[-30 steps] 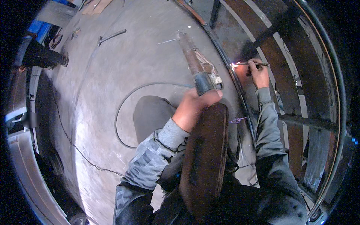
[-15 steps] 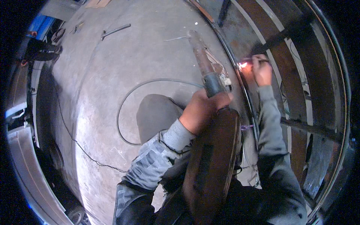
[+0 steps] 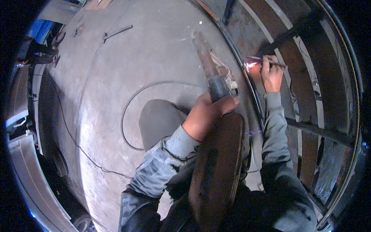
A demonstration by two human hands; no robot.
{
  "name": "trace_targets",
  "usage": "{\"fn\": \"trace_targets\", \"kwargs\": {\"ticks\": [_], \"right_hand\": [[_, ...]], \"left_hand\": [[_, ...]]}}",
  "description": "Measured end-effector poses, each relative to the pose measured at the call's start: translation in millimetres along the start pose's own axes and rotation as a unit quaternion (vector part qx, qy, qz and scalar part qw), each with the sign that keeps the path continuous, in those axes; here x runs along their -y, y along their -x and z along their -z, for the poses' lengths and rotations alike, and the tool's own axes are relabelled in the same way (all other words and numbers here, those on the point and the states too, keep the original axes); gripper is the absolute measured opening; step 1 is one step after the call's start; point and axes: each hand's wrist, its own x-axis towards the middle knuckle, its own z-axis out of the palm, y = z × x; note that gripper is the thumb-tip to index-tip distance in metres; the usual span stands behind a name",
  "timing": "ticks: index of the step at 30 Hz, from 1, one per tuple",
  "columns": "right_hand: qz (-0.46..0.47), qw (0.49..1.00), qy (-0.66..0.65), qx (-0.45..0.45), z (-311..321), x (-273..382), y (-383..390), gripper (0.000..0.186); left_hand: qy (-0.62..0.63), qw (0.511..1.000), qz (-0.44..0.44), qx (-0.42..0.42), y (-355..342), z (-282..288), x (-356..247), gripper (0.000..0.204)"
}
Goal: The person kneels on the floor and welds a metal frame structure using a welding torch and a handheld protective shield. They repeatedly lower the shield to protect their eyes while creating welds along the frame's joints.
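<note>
My left hand [image 3: 206,114], closed, grips a worn, tubular electrode holder [image 3: 209,65] with a black collar. A faint, blurred thin rod shows at its far tip. Over at the metal frame, my right hand [image 3: 272,75] is closed on a thin dark rod [image 3: 279,64], fingers pinched around it. Just left of those fingers, a bright orange-white glow [image 3: 252,65] with a purple tinge shows beside the dark metal tube [image 3: 238,54]. Below my left hand, a long dark brown panel [image 3: 218,166] stands between my arms; its kind is unclear.
A grey cable [image 3: 125,112] loops over the concrete floor, and a thin dark cord [image 3: 83,152] runs further left. A hammer [image 3: 117,33] lies farther off. Dark slats [image 3: 305,77] fill the frame at right. Another person's legs [image 3: 42,54] show at far left.
My right hand has shifted slightly right, and its rod shows more clearly. The left hand keeps its grip on the electrode holder, almost in place. The glow continues.
</note>
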Motion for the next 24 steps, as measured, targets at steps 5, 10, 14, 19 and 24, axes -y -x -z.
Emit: {"fn": "trace_targets", "kwargs": {"ticks": [5,10,14,19,24], "right_hand": [[0.041,0.995,0.087,-0.022,0.4,-55.8,-22.1,0.028],[-0.002,1.000,-0.015,0.009,5.9,-38.8,-15.5,0.034],[-0.016,0.990,0.071,0.120,-7.6,-48.8,-6.0,0.031],[0.039,0.997,-0.065,0.031,8.9,0.9,7.0,0.024],[-0.006,0.998,0.007,0.057,-15.6,-14.1,-0.9,0.027]], "left_hand": [[0.006,1.000,-0.004,0.017,-9.5,-10.4,-7.5,0.029],[0.039,0.999,0.015,0.006,0.5,-11.3,-10.6,0.027],[0.051,0.999,0.001,0.008,-5.6,-12.9,-10.7,0.028],[0.055,0.998,0.037,-0.001,-1.5,-5.8,-11.4,0.028],[0.020,1.000,-0.009,-0.004,-8.0,-4.5,-2.4,0.025]]}}
